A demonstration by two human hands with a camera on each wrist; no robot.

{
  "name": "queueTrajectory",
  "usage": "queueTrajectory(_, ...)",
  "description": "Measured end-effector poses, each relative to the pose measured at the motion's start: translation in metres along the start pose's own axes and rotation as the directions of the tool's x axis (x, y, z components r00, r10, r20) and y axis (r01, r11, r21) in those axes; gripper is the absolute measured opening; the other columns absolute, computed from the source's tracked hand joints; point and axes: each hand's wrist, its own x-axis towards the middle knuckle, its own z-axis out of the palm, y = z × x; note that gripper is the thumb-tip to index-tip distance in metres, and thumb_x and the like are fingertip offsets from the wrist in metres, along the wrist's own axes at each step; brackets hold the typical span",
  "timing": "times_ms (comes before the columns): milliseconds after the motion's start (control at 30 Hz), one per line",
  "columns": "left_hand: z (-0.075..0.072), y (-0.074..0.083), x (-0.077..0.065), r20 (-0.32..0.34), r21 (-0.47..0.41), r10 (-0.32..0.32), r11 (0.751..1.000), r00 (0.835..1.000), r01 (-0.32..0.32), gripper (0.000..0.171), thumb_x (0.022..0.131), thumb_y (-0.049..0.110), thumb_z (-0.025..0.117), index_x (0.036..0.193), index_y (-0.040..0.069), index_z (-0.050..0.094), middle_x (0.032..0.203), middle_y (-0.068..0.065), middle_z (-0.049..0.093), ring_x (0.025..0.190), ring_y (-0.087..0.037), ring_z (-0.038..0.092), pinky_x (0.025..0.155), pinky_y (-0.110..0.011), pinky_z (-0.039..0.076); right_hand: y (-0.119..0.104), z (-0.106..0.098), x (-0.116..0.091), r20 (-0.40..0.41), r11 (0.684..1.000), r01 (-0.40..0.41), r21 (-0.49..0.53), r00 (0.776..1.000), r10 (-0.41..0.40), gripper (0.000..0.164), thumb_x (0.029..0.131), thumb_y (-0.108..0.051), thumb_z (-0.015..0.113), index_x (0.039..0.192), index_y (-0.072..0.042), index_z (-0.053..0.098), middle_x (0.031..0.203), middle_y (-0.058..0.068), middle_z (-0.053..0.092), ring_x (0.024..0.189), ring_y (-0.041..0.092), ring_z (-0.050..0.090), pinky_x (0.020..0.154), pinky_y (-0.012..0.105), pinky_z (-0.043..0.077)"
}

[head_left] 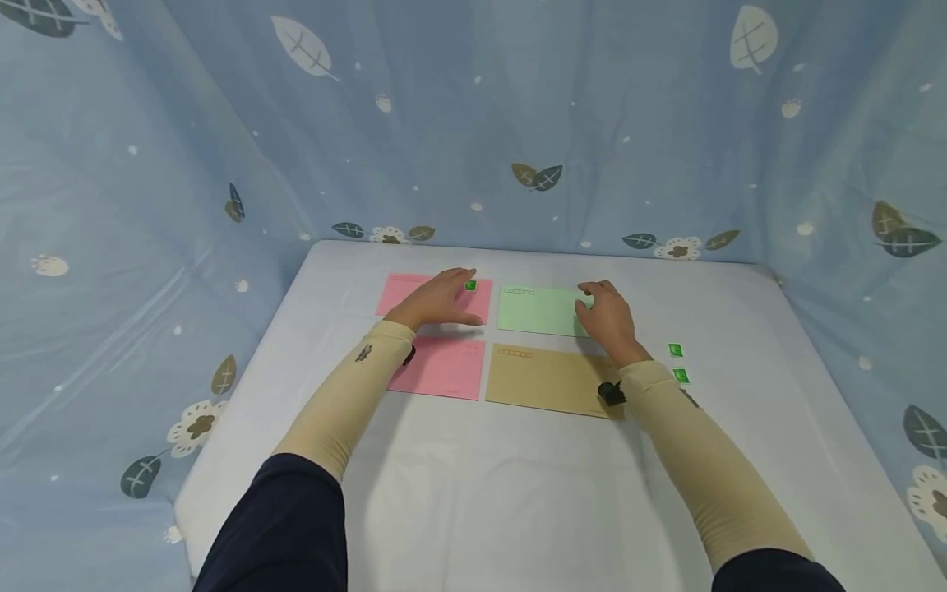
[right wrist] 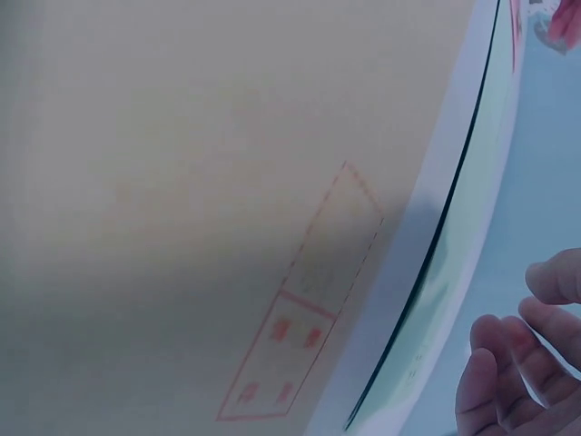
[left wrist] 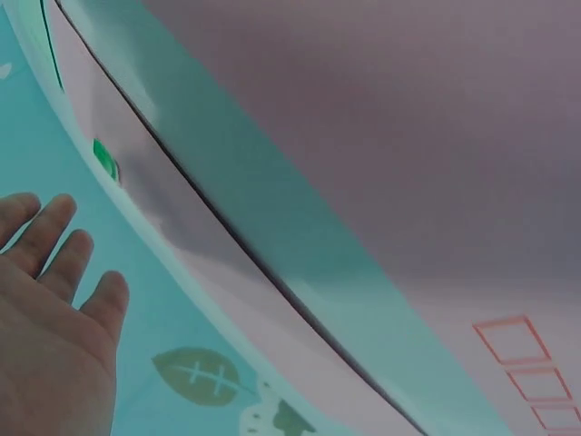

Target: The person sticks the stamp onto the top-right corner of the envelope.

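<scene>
Over the upper pink envelope [head_left: 399, 289] my left hand [head_left: 436, 302] is spread, thumb apart from straight fingers, with nothing in it. A small green stamp [head_left: 470, 285] lies at that envelope's top right corner, beside the fingertips; the left wrist view also shows this stamp [left wrist: 106, 160]. My right hand [head_left: 610, 321] hovers at the right end of the pale green envelope [head_left: 540, 312], hiding its corner. Its fingers bend loosely, and the right wrist view shows the thumb apart from them. A speck of brighter green shows by these fingers, too small to tell.
Nearer me lie a second pink envelope [head_left: 447, 374] and a brown envelope [head_left: 547, 385], side by side. Two loose green stamps, a far stamp [head_left: 676, 350] and a near stamp [head_left: 681, 376], lie right of the envelopes on the white table [head_left: 473, 485]. A blue patterned curtain [head_left: 459, 123] encloses the table.
</scene>
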Motion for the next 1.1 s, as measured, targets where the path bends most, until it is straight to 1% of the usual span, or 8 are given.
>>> queueTrajectory(100,0.003,0.002,0.002,-0.002,0.005,0.003,1.000,1.000,-0.003,0.114,0.078,0.067,0.078,0.164,0.016,0.023,0.168,-0.010,0.021,0.154,-0.028,0.019,0.121,-0.051,0.028,0.003,-0.001,-0.001,-0.011,1.000,-0.002,-0.003,1.000,0.002,0.039,0.103,-0.016,0.057,0.138,0.002,0.060,0.130,0.023,0.058,0.069,0.028,0.057,0.073,0.048,0.051)
queueTrajectory(167,0.003,0.004,0.003,0.003,0.019,0.003,1.000,1.000,-0.003,0.114,0.078,0.067,0.077,0.164,0.017,0.022,0.168,-0.010,0.020,0.154,-0.028,0.019,0.121,-0.050,0.028,0.004,-0.002,-0.002,-0.017,1.000,-0.003,-0.002,1.000,0.003,0.039,0.103,-0.016,0.057,0.137,0.002,0.060,0.130,0.023,0.058,0.074,0.030,0.059,0.077,0.049,0.052)
queueTrajectory(233,0.003,0.005,0.005,0.003,0.027,0.008,1.000,1.000,-0.008,0.113,0.079,0.067,0.077,0.164,0.017,0.022,0.168,-0.010,0.020,0.154,-0.028,0.019,0.121,-0.050,0.029,0.005,-0.004,-0.003,-0.020,1.000,-0.003,0.001,1.000,0.003,0.039,0.103,-0.015,0.057,0.138,0.003,0.060,0.130,0.024,0.058,0.076,0.030,0.059,0.079,0.050,0.052)
queueTrajectory(400,0.005,0.008,0.008,0.002,0.036,0.026,0.999,1.000,-0.026,0.112,0.080,0.065,0.077,0.163,0.013,0.023,0.168,-0.011,0.022,0.154,-0.029,0.020,0.121,-0.050,0.028,0.006,-0.007,-0.005,-0.034,1.000,0.003,0.007,0.999,-0.003,0.039,0.102,-0.013,0.057,0.137,0.004,0.059,0.129,0.024,0.057,0.076,0.030,0.059,0.076,0.050,0.051)
queueTrajectory(533,0.006,0.009,0.011,0.011,0.051,0.030,0.998,0.999,-0.030,0.113,0.079,0.065,0.078,0.164,0.013,0.023,0.168,-0.011,0.021,0.154,-0.029,0.019,0.122,-0.049,0.027,0.009,-0.007,-0.004,-0.057,1.000,0.019,0.005,0.998,-0.019,0.038,0.101,-0.013,0.057,0.135,0.004,0.061,0.126,0.024,0.059,0.076,0.029,0.060,0.072,0.048,0.050)
queueTrajectory(633,0.006,0.011,0.012,0.014,0.058,0.034,0.998,0.999,-0.035,0.113,0.079,0.065,0.077,0.164,0.013,0.022,0.168,-0.011,0.020,0.155,-0.029,0.018,0.122,-0.049,0.027,0.012,-0.008,-0.004,-0.054,1.000,0.019,0.008,0.998,-0.018,0.039,0.102,-0.014,0.057,0.136,0.003,0.060,0.128,0.023,0.058,0.074,0.030,0.060,0.071,0.048,0.050)
queueTrajectory(867,0.008,0.015,0.014,0.026,0.057,0.051,0.997,0.998,-0.053,0.113,0.081,0.064,0.077,0.164,0.013,0.020,0.169,-0.011,0.018,0.155,-0.028,0.016,0.122,-0.048,0.025,0.019,-0.011,-0.004,-0.041,1.000,-0.019,-0.008,0.999,0.019,0.039,0.103,-0.016,0.056,0.138,0.001,0.060,0.130,0.023,0.057,0.079,0.032,0.061,0.079,0.051,0.052)
queueTrajectory(1100,0.010,0.019,0.017,0.001,0.079,0.070,0.994,0.998,-0.070,0.112,0.080,0.063,0.078,0.163,0.010,0.024,0.168,-0.012,0.022,0.154,-0.030,0.019,0.122,-0.049,0.027,0.021,-0.013,-0.008,-0.048,1.000,-0.021,0.008,0.999,0.021,0.039,0.103,-0.017,0.057,0.137,0.001,0.060,0.129,0.023,0.058,0.066,0.027,0.055,0.069,0.047,0.048)
